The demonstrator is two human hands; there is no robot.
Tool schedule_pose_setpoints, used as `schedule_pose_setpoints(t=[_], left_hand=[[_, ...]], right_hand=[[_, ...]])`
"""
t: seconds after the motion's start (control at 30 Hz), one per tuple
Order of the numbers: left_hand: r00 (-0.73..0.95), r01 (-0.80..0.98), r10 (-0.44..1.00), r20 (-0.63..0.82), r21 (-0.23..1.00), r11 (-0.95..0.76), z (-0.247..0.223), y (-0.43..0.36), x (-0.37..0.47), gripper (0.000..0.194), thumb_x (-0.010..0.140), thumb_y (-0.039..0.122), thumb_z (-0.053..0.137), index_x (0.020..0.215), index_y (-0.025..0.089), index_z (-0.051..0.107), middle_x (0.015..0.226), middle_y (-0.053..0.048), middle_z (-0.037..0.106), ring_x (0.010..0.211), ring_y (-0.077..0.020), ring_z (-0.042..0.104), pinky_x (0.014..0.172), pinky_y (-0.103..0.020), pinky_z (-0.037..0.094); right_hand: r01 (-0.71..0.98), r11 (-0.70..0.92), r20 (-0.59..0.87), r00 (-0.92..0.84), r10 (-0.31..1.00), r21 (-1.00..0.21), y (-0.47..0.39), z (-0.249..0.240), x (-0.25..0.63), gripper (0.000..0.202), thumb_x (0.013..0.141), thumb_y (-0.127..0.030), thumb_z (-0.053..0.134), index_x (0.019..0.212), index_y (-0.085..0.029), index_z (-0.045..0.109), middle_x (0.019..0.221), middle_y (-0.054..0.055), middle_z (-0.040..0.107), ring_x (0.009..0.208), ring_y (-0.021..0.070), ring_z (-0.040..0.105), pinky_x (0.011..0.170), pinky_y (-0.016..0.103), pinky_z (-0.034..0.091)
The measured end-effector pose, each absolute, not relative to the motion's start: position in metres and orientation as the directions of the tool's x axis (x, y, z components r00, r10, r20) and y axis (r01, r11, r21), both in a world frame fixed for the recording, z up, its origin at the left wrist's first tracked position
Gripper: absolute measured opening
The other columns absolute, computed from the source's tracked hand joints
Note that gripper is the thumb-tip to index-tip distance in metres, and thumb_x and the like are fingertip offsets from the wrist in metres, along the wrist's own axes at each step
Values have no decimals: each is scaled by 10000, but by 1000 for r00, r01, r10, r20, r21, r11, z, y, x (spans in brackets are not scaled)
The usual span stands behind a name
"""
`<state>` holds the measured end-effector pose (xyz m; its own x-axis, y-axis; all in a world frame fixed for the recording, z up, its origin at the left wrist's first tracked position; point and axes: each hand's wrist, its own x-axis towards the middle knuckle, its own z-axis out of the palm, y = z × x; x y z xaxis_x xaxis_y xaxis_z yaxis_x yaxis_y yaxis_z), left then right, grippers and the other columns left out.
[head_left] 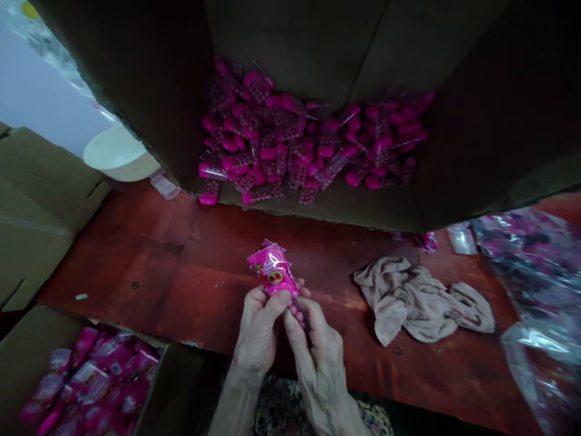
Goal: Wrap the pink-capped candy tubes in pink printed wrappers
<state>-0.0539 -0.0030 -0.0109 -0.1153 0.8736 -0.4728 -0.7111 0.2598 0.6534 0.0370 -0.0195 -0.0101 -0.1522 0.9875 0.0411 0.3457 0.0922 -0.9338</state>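
Near the front edge of the table, both my hands are together around one small pack. My left hand (262, 330) pinches a shiny pink printed wrapper (275, 266) between thumb and fingers. In my right hand (315, 345) is a small clear container of pink candy balls (297, 313), whose upper part meets the wrapper's lower end. How far the container sits inside the wrapper cannot be made out. Beyond my hands, a large cardboard box (363, 212) lies open towards me, with many pink-capped candy containers (272, 139) heaped inside.
At lower left stands a carton (175, 387) of pink wrapped packs (97, 375). A crumpled cloth (422, 303) lies right of my hands on the red wooden table (181, 278). Clear plastic bags (540, 272) cover the right side. A white bowl (118, 154) sits behind left.
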Motion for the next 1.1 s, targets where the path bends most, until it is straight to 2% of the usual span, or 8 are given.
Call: schedule_pose_setpoints(t=[0.17, 0.37, 0.53, 0.7, 0.8, 0.93, 1.03, 1.1], left_hand=[[-14, -704, 919, -395, 657, 271, -9, -4, -62, 202, 656, 273, 709, 794, 127, 724, 898, -131, 701, 609, -173, 637, 579, -284, 511], [-135, -692, 860, -492, 668, 273, -8, -10, -53, 215, 695, 248, 683, 888, 160, 715, 812, -106, 716, 646, -179, 644, 562, -256, 494], [-32, -698, 874, -485, 637, 327, -9, -16, -48, 246, 729, 294, 654, 923, 155, 714, 892, -128, 710, 768, -214, 650, 659, -289, 502], [-115, -713, 872, -476, 651, 262, -8, -14, -50, 250, 731, 329, 651, 899, 156, 720, 904, -123, 712, 847, -228, 639, 765, -325, 488], [-158, -717, 873, -462, 661, 220, -6, -14, -52, 240, 779, 324, 599, 909, 159, 715, 919, -112, 709, 853, -209, 637, 809, -325, 471], [-196, -757, 845, -498, 624, 192, -6, -16, -53, 178, 739, 302, 650, 842, 174, 720, 761, -63, 715, 725, -170, 645, 801, -322, 475], [-254, -767, 819, -515, 623, 154, -7, -16, -50, 154, 686, 289, 701, 779, 168, 720, 688, -43, 703, 683, -158, 637, 795, -311, 477], [-237, -781, 812, -533, 601, 167, -6, -16, -46, 152, 700, 287, 689, 789, 168, 719, 712, -48, 706, 711, -164, 641, 800, -310, 473]], right_hand=[[282, 35, -15, -175, 984, -959, -21, -7, 36, 176, 904, -256, 414, 1007, -190, 541, 660, -18, 597, 538, 104, 580, 490, 170, 448], [328, 122, 90, -110, 990, -937, -23, -12, 35, 157, 878, -211, 437, 993, -188, 542, 748, 14, 655, 603, 125, 627, 544, 182, 484], [293, -3, -29, -86, 996, -956, -27, -10, 37, 179, 884, -263, 446, 988, -178, 564, 742, 19, 646, 578, 120, 600, 528, 186, 474], [119, -100, -110, -75, 991, -988, -20, -9, 33, 179, 876, -298, 482, 956, -188, 599, 741, 2, 646, 624, 109, 600, 559, 176, 486], [72, -111, -116, -61, 991, -991, -20, -11, 29, 260, 869, -294, 500, 1095, -192, 582, 865, 27, 692, 692, 123, 645, 605, 182, 521], [148, 19, 15, -29, 999, -989, -23, -13, 28, 466, 873, -223, 500, 1332, -229, 415, 1126, 51, 654, 901, 159, 664, 728, 210, 549], [224, 167, 153, -78, 985, -960, -23, -17, 31, 488, 865, -159, 501, 1333, -266, 415, 1229, 38, 593, 990, 180, 639, 810, 260, 546], [256, 196, 190, -50, 981, -947, -23, -21, 33, 476, 857, -148, 509, 1315, -260, 443, 1229, 43, 593, 1006, 192, 632, 847, 292, 537]])
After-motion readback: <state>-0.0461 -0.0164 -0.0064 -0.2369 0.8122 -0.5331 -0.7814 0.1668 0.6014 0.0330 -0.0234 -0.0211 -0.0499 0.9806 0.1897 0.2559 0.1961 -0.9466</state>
